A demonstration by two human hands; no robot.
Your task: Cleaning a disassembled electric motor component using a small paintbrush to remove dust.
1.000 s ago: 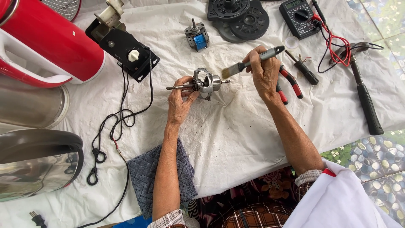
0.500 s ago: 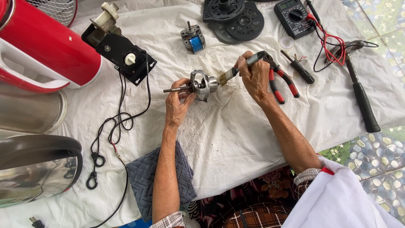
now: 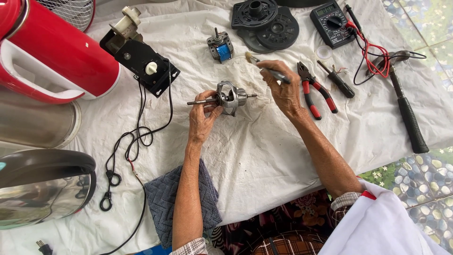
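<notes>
At the nine o'clock edge lay a glossy red cylindrical housing [image 3: 56,56] with a white panel, and below it, toward eight o'clock, a rounded chrome and black shell [image 3: 42,189]. At about eleven o'clock sat a black rectangular switch box with a white knob [image 3: 141,63], its black cord [image 3: 137,141] trailing down over the creased white cloth [image 3: 264,156] that covered the counter. A grey-blue folded towel [image 3: 163,203] lay at six o'clock under the left forearm.

The left hand [image 3: 203,118] was pinching the silvery metal motor rotor with a long steel shaft [image 3: 229,97], thumb and fingers pressed together on the shaft's left end, holding it level just above the cloth near the centre. At twelve o'clock from it stood a small motor with a blue winding [image 3: 221,47].

The right hand [image 3: 283,89], just at three o'clock of the rotor, was closed on a small paintbrush with a dark handle [image 3: 264,68], its bristles pointing up toward eleven o'clock, apart from the rotor.

Further right lay red-handled pliers [image 3: 317,89], a black-handled screwdriver [image 3: 337,80], a dark grey multimeter with red and black leads [image 3: 332,21], round black plastic discs [image 3: 266,21], and at three o'clock a black-handled hammer [image 3: 406,106].
</notes>
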